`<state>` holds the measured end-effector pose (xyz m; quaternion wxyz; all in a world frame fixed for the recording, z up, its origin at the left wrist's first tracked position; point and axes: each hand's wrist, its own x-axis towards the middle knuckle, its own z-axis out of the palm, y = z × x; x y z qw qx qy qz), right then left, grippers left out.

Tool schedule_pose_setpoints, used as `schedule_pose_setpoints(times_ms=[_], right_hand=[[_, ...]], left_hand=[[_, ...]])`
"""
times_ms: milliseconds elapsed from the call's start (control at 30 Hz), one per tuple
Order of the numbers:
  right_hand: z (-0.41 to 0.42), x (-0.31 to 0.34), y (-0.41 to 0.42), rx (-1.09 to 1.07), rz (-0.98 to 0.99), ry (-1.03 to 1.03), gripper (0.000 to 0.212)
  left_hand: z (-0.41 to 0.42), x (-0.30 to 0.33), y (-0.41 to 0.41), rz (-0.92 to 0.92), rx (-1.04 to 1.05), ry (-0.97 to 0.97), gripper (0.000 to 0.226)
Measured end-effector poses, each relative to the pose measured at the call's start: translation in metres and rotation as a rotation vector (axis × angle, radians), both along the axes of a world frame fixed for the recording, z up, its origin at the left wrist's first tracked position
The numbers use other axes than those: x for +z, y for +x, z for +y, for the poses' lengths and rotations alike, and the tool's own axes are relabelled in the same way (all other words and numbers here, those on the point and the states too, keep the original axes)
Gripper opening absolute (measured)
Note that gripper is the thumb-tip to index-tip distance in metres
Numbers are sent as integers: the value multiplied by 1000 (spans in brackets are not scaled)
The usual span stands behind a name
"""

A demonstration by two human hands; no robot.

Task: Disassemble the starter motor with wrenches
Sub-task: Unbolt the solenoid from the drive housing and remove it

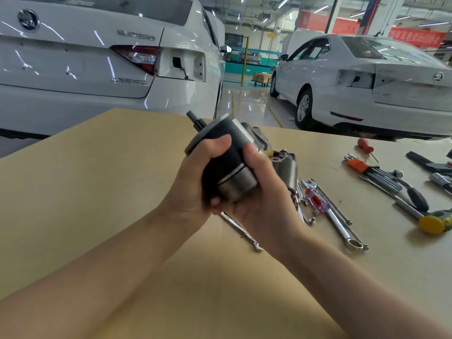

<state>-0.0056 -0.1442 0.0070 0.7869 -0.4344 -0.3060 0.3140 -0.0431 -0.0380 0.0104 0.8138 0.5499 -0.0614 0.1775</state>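
Both hands hold the starter motor [228, 152] above the table, tilted with its dark shaft pointing up and to the left. Its body is a black cylinder with a grey metal end cap at the bottom. My left hand [195, 177] wraps the left side, thumb across the black casing. My right hand [256, 192] cups it from below and the right, thumb on the casing. A grey solenoid part [287, 171] shows just behind my right hand. A combination wrench [241, 231] lies on the table under my hands; another wrench [342, 226] lies to the right.
The tan table [97, 192] holds tools at the right: a clear-handled screwdriver [316, 200], a red screwdriver [365, 146], an orange hex key set [374, 172], a ratchet [413, 196], a yellow-headed mallet [435, 222]. Two white cars [97, 69] [379, 81] stand beyond the table.
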Motion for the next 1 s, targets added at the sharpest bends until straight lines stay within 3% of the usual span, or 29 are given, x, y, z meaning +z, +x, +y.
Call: schedule_pose_setpoints(times_ms=[133, 300, 400, 467, 700, 767, 1000], right_hand=[[7, -7, -5, -58, 50, -62, 48], [6, -6, 0, -137, 32, -94, 35], [4, -5, 2, -110, 25, -89, 42], [2, -1, 4, -92, 21, -77, 44], [-9, 5, 13, -10, 87, -14, 41], [-9, 1, 15, -13, 115, 0, 34], [-10, -9, 20, 160, 197, 61, 44]], left_hand=[[-2, -4, 1, 71, 74, -42, 31], [-5, -2, 6, 119, 131, -58, 53], [1, 0, 7, 64, 129, -51, 29], [8, 1, 8, 10, 87, -129, 25], [24, -6, 19, 16, -76, -418, 39], [26, -8, 21, 31, -124, -461, 41], [42, -6, 22, 36, -123, -516, 58]])
